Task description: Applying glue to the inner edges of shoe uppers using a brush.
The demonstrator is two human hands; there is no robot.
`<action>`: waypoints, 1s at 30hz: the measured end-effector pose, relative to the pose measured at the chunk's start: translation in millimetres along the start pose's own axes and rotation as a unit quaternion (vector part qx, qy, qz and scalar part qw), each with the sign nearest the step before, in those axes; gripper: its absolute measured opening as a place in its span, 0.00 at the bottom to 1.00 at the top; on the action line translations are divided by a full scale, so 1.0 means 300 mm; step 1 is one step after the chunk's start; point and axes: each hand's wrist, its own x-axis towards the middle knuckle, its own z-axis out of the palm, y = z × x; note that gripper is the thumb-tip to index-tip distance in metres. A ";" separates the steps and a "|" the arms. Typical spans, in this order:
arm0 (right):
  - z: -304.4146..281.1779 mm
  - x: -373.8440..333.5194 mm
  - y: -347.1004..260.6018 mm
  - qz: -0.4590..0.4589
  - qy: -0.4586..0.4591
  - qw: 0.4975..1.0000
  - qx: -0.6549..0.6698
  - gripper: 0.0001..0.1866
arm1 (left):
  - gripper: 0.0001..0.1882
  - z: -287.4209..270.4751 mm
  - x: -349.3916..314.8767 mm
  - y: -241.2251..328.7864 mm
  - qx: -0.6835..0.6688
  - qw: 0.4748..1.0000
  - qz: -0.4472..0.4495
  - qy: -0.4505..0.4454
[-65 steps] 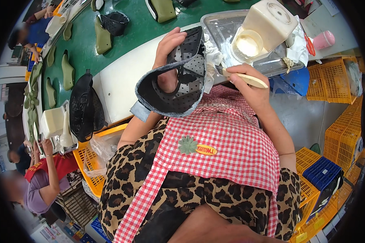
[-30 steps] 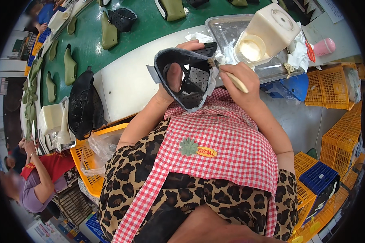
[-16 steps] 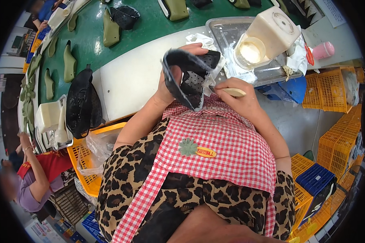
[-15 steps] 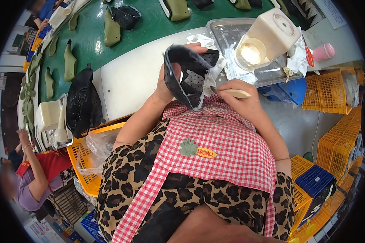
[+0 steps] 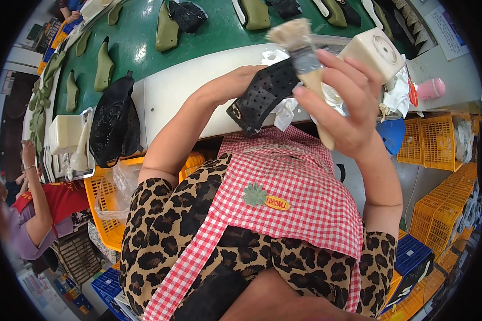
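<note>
"White tabletop [image 5: 160, 96]: where does it lie bare?"

"Between the black bundle [image 5: 112, 120] at left and our left forearm [image 5: 182, 123], out to its front edge."

"And our hands?"

"Our right hand [image 5: 351, 93] pinches the brush [image 5: 307, 60], bristles up-left, handle down. Just left, the dotted black piece [image 5: 268, 93] slants from upper right to lower left; our left hand [image 5: 243, 77] meets it, fingers hidden, so we can't tell its grip."
</note>
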 end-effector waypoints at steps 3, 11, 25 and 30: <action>0.059 0.002 0.018 -0.064 -0.023 0.997 -0.046 0.14 | 0.23 0.019 0.005 0.038 0.045 0.999 0.017 -0.014; 0.049 -0.007 0.053 -0.027 -0.051 0.997 -0.059 0.19 | 0.29 -0.110 -0.110 -0.118 0.122 0.977 0.119 0.129; 0.043 -0.019 0.103 0.061 0.016 0.994 -0.090 0.19 | 0.14 -0.209 -0.284 -0.181 -0.156 0.964 0.054 0.210; 0.076 -0.113 0.059 0.138 0.001 0.990 -0.038 0.19 | 0.17 -0.483 -0.370 -0.074 -0.141 0.909 0.093 0.381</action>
